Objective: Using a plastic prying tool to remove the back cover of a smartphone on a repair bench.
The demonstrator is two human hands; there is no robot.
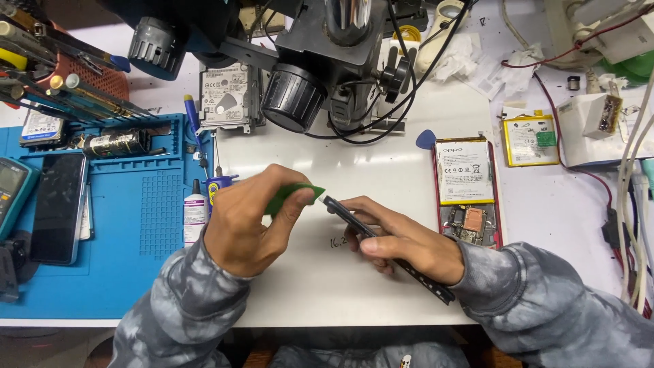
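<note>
Cluttered repair desk (pixel 381 163), near its front edge: left hand (pixel 248 225) pinches a green pick (pixel 294 195) against the end of a dark phone (pixel 381 245) gripped edge-on by right hand (pixel 409 249), seam apparently not yet parted.

The scene is brightly and evenly lit from above. The white worktop (pixel 381 170) at the centre of the frame is close to washed out, with a soft patch of glare just below the microscope (pixel 327 61). Shadows are short and soft, lying under the left hand (pixel 248 225) and right hand (pixel 402 242). The microscope at upper centre is near the lens, dark and slightly soft. Wide-angle distortion bends the edges: the blue mat (pixel 129 225) at left and the cables (pixel 630 197) at right curve outward. The centre is sharp, with no motion blur.
</note>
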